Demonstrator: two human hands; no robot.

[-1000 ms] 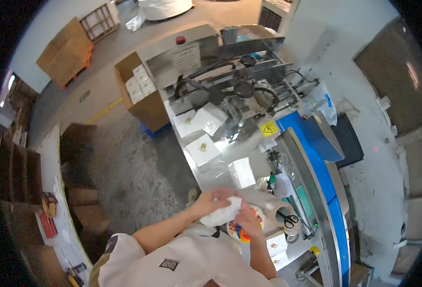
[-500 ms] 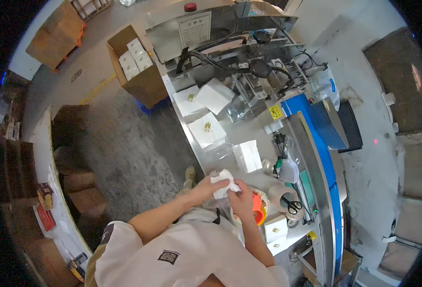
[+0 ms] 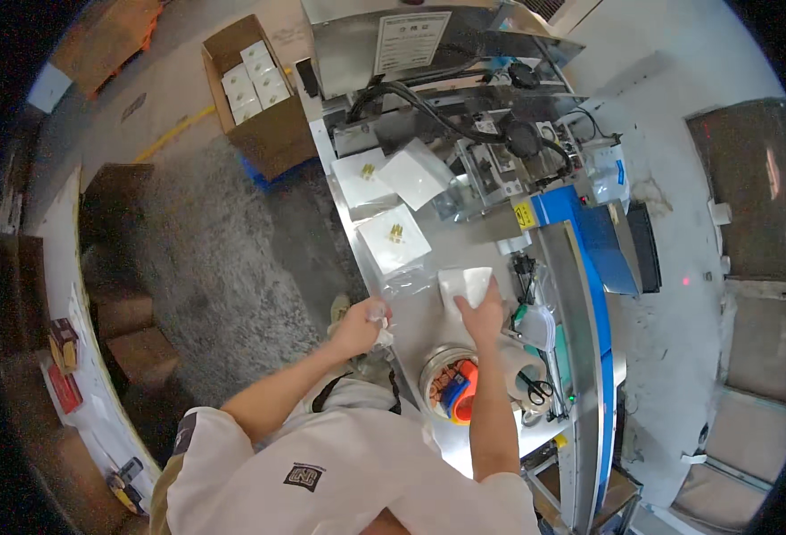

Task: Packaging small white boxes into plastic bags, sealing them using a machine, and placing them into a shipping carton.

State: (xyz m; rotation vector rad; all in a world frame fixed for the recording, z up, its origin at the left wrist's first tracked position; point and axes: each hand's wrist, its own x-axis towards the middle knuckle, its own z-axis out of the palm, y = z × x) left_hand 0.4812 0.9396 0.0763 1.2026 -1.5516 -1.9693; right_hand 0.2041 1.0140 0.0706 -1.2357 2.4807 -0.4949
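My left hand (image 3: 355, 332) is closed over the edge of the steel work table, with a crumpled white tissue (image 3: 383, 337) poking out of its fingers. To the right, my right hand (image 3: 484, 318) grips the near right part of a white stack of folded tissue (image 3: 462, 283), its thumb on the near side and its fingers along the right side. Beyond the hands, clear plastic film (image 3: 408, 279) lies beside a white box with a gold mark (image 3: 395, 239). Two more white boxes (image 3: 417, 174) (image 3: 363, 178) sit farther back.
Near my right forearm stand a round tub (image 3: 430, 367) with an orange-and-blue tape dispenser (image 3: 464, 392), a tape roll (image 3: 519, 361) and black scissors (image 3: 535, 389). A machine with cables (image 3: 464, 134) spans the back. A carton (image 3: 277, 134) of white boxes stands on the far left floor.
My hands have moved apart. The left keeps the crumpled tissue and has shifted left; the right has let go of it and reached forward to the white stack. The view has shifted slightly.
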